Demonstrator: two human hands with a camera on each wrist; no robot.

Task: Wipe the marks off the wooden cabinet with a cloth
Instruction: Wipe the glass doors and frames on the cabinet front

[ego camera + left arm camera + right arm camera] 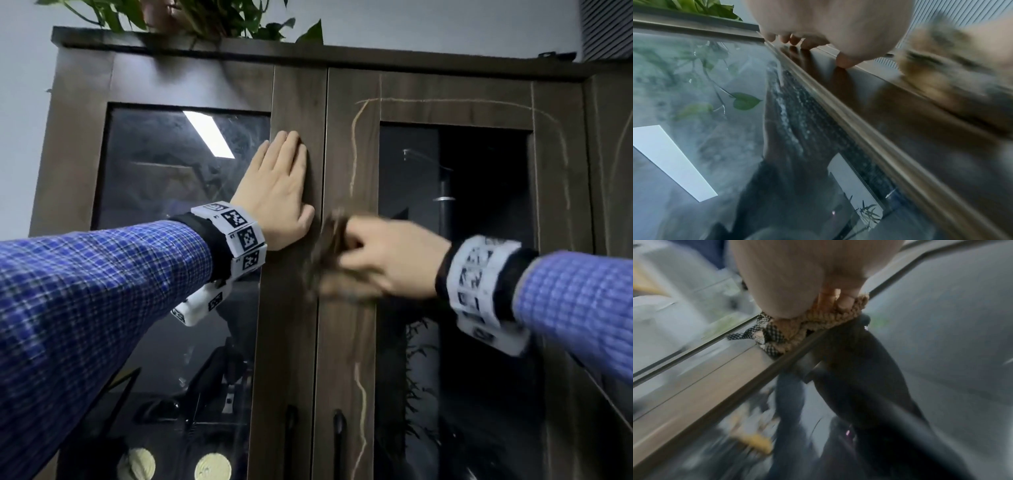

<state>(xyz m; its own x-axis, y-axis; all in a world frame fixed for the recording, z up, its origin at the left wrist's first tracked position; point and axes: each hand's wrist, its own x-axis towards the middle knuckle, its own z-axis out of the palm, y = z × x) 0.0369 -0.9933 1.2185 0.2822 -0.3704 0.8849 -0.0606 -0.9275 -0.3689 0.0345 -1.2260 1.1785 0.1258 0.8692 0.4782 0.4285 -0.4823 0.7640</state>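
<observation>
Left hand (279, 192) flat, fingers straight, on cabinet (298, 102) left door stile; right hand (387, 257) fingers bunch cloth (330, 246) against right stile edge, chalk marks (354, 147) above.

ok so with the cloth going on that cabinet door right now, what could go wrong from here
1. The left hand presses flat on the left door only; the right hand rubs the cloth on the right door's stile, which could swing or rattle.
2. Fast strokes may skip the pale marks above and below the cloth.
3. The cloth works beside the glass pane, so a slip could smear it.
</observation>
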